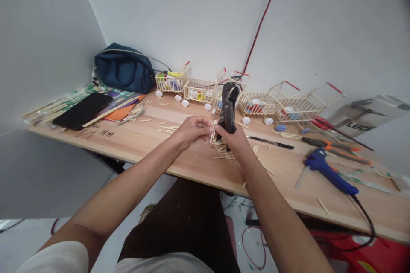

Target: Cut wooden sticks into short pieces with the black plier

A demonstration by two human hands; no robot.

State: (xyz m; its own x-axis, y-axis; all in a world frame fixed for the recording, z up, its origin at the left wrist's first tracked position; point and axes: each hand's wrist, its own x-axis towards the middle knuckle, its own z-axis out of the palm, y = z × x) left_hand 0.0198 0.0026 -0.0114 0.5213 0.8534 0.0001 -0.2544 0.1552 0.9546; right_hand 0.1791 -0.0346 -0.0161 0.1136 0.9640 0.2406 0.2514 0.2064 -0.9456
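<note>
Near the middle of the table, my right hand (233,136) is closed around a black hand cutter (228,108), which stands upright. My left hand (196,131) pinches a short wooden stick (212,137) between thumb and fingertips, close beside the cutter and my right thumb. Below both hands lies a loose pile of cut wooden sticks (226,153). To the left of my left hand are more short sticks (168,129). A black pen (270,142) rests just right of my right hand.
Several miniature stick-built shopping carts (200,87) line the wall. A dark blue bag (124,70) and a black phone (82,111) are at the left. On the right lie a blue glue gun (329,170), orange-handled pliers (336,149) and a clear container (368,117).
</note>
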